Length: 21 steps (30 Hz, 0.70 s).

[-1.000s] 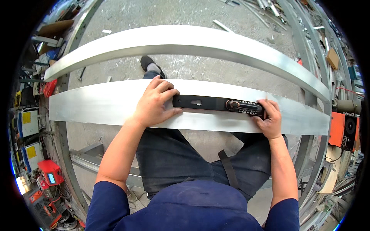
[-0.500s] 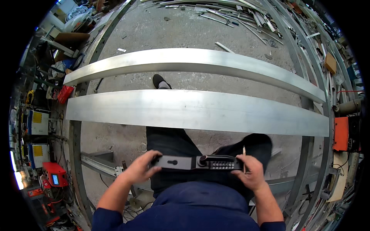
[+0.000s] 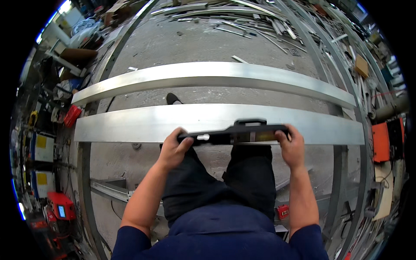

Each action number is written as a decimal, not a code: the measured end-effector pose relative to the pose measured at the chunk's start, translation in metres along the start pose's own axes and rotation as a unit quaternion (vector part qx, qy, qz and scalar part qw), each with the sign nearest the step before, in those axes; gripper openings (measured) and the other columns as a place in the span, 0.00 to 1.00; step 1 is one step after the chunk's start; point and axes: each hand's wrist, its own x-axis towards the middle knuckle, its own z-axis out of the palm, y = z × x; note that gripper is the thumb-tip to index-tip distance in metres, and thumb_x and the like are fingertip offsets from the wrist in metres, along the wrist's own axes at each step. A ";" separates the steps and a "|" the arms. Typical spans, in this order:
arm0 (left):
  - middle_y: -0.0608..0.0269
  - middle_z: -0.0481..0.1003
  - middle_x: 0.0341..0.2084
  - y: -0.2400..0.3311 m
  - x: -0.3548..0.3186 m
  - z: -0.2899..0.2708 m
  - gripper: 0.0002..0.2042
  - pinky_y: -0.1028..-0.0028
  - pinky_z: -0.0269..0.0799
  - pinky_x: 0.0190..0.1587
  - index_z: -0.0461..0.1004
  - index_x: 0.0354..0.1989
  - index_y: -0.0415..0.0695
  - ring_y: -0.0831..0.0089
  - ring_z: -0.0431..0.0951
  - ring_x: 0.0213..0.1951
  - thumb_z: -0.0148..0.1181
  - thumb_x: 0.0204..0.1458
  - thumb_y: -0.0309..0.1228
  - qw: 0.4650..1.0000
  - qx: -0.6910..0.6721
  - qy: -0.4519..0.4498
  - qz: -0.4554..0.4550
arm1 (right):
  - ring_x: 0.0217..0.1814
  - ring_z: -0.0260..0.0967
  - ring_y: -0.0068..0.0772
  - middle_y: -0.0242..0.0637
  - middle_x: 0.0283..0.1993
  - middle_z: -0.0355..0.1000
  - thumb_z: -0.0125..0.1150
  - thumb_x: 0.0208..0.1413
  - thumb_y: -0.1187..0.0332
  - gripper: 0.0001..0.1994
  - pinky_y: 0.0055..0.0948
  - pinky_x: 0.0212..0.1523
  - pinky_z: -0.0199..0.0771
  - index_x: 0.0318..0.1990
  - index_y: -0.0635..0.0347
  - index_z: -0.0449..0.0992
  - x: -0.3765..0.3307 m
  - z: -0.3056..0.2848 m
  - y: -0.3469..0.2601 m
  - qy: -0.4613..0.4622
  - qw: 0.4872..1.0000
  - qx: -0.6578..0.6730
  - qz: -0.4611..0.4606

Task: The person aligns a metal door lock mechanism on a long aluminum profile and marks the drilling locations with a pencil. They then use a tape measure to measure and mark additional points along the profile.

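Note:
A long black push-button door lock (image 3: 225, 135) is held level between my two hands, one at each end. My left hand (image 3: 174, 148) pinches its left end, by a bright keyhole-shaped opening. The fingers of my right hand (image 3: 291, 145) close on its right end. The lock is tilted, and its button face does not show. It hangs over the front edge of the nearer silver metal beam (image 3: 130, 124); whether it touches the beam I cannot tell. A second silver beam (image 3: 208, 69) lies parallel behind it.
Both beams rest across grey steel side rails, the left rail (image 3: 83, 173) and the right rail (image 3: 365, 167). Offcuts of metal profile (image 3: 260, 21) lie on the floor ahead. A red machine with a small screen (image 3: 60, 206) stands at left, an orange box (image 3: 381, 143) at right.
Both hands have carried the lock forward to the nearer beam and turned it, so the button face is out of sight. The pencil in my right hand no longer shows.

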 end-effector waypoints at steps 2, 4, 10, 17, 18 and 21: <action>0.65 0.74 0.23 0.006 0.035 0.015 0.14 0.71 0.70 0.34 0.74 0.38 0.39 0.77 0.72 0.28 0.62 0.68 0.39 0.998 -0.009 -0.046 -0.032 | 0.38 0.69 0.21 0.32 0.33 0.78 0.72 0.64 0.53 0.22 0.26 0.42 0.73 0.48 0.68 0.81 0.023 -0.013 0.017 0.007 0.999 0.001 0.036; 0.63 0.78 0.24 0.016 0.068 0.040 0.16 0.70 0.72 0.36 0.75 0.39 0.37 0.74 0.74 0.29 0.64 0.67 0.40 0.995 -0.021 -0.090 -0.021 | 0.36 0.68 0.20 0.28 0.34 0.78 0.72 0.65 0.54 0.20 0.26 0.39 0.71 0.48 0.67 0.82 0.034 -0.036 0.035 0.020 0.998 0.003 0.059; 0.56 0.79 0.30 0.042 0.109 0.112 0.14 0.64 0.73 0.43 0.79 0.43 0.38 0.66 0.77 0.35 0.62 0.67 0.39 0.982 0.123 -0.125 0.077 | 0.38 0.69 0.19 0.30 0.39 0.81 0.69 0.67 0.58 0.19 0.24 0.40 0.72 0.52 0.68 0.82 0.023 -0.089 0.079 0.092 0.994 0.025 0.062; 0.66 0.77 0.26 0.061 0.079 0.105 0.12 0.72 0.73 0.37 0.81 0.48 0.36 0.76 0.74 0.30 0.62 0.68 0.34 0.989 -0.001 -0.147 -0.013 | 0.44 0.74 0.22 0.34 0.44 0.82 0.71 0.66 0.60 0.20 0.26 0.48 0.75 0.54 0.71 0.80 -0.021 -0.090 0.052 0.127 0.985 0.012 0.116; 0.67 0.77 0.26 0.065 0.070 0.094 0.12 0.73 0.73 0.38 0.81 0.48 0.36 0.77 0.74 0.31 0.61 0.68 0.34 0.989 0.010 -0.144 -0.018 | 0.44 0.73 0.21 0.34 0.44 0.82 0.71 0.66 0.61 0.20 0.25 0.48 0.75 0.54 0.71 0.80 -0.031 -0.088 0.043 0.110 0.985 0.033 0.128; 0.63 0.79 0.32 0.057 0.042 0.056 0.11 0.72 0.75 0.45 0.82 0.49 0.38 0.74 0.78 0.38 0.66 0.63 0.32 0.985 0.041 -0.165 0.022 | 0.43 0.72 0.19 0.32 0.42 0.81 0.73 0.64 0.62 0.20 0.24 0.47 0.74 0.54 0.71 0.80 -0.062 -0.068 0.032 0.047 0.982 0.091 0.160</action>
